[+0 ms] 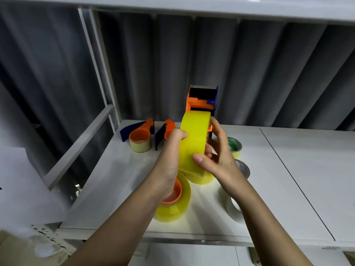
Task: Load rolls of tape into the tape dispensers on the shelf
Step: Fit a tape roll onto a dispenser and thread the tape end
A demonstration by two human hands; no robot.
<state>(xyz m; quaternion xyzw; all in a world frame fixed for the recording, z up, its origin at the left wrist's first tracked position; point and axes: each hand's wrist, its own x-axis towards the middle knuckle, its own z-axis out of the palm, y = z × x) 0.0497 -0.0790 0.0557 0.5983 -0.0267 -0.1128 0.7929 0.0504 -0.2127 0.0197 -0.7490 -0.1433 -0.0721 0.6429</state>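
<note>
The right thumb (198,158) is pressed on the tread of a yellow roll (194,143), with the fingers curled behind its far face; the left hand (169,158) is wrapped round the near edge, thumb on top. The roll is held on edge above the shelf (288,189), seemingly seated in a dispenser (201,98) whose orange and blue head rises behind it — how far it is seated cannot be told. The roll looks stiff and fairly light but glossy, so a slip is likely; it is best gripped across the flat faces. Two more dispensers (142,129) and loose rolls (174,200) lie around on the shelf
</note>
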